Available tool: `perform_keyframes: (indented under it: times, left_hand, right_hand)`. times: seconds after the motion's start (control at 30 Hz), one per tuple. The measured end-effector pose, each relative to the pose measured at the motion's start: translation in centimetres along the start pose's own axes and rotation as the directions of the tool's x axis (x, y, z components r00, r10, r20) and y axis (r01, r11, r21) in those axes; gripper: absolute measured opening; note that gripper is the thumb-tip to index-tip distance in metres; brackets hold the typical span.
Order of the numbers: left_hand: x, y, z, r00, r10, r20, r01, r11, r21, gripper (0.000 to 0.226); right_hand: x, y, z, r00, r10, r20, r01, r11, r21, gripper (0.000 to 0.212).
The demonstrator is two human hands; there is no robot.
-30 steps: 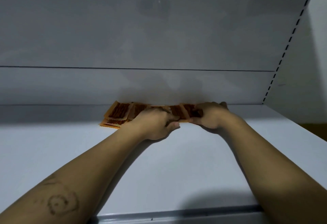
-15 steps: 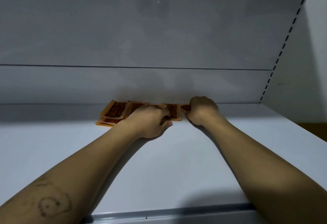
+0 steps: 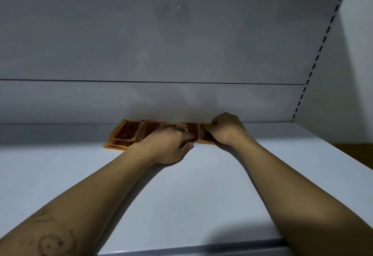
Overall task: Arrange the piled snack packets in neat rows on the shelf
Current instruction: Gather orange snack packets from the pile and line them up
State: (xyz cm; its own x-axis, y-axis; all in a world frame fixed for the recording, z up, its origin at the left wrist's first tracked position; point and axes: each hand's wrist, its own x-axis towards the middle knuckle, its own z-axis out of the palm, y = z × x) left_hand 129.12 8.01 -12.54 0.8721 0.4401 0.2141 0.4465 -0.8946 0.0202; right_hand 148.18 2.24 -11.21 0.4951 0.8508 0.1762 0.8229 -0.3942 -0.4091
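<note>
Fingers (image 3: pixel 214 127) of both hands curl onto the snack packets (image 3: pixel 127 130) — forearms outstretched.

Flat orange snack packets (image 3: pixel 129 132) show dark reddish-brown sticks inside; the smooth shelf (image 3: pixel 201 195) is plain pale grey-white.

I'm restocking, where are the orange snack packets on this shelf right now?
The orange snack packets lie at the back of the white shelf, against the rear wall, slightly left of centre, under the left hand and right hand.
</note>
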Motion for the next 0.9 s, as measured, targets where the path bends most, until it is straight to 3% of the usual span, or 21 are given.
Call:
perform_keyframes:
  times: [0.17, 0.23, 0.37, 0.53, 0.67, 0.9]
  left_hand:
    - [-0.3, -0.4, 0.3, 1.0, 0.011, 0.008, -0.011, 1.0, -0.015, 0.027]
    - [-0.2, -0.6, 0.5, 1.0, -0.004, 0.012, 0.004, 1.0, 0.002, 0.03]
    - [0.3, -0.2, 0.6, 1.0, -0.02, -0.008, 0.02, 1.0, -0.019, 0.054]
    - [1.0, 1.2, 1.2, 0.995, -0.019, 0.097, 0.024, 0.998, -0.054, 0.063]
    - [1.0, 1.3, 1.5, 0.993, -0.054, 0.105, 0.054, 0.999, -0.001, 0.052]
    - [0.9, 1.7, 1.2, 0.993, -0.072, 0.093, 0.073, 0.997, -0.006, 0.048]
  right_hand:
    - [0.3, 1.2, -2.3, 0.996, 0.027, -0.079, -0.034, 0.995, -0.089, 0.029]
    - [0.6, 2.5, -2.9, 0.997, 0.077, -0.022, -0.079, 0.985, -0.155, 0.018]
    - [0.6, 4.1, -2.1, 0.975, 0.144, 0.167, -0.107, 0.972, -0.211, 0.031]
    - [0.9, 4.0, -1.5, 0.987, 0.142, 0.079, -0.125, 0.974, -0.19, 0.015]
    - [0.8, 3.7, -1.6, 0.99, 0.14, 0.008, -0.133, 0.957, -0.258, 0.005]
    - [0.9, 3.3, -2.1, 0.991, 0.129, -0.018, -0.128, 0.939, -0.319, 0.008]
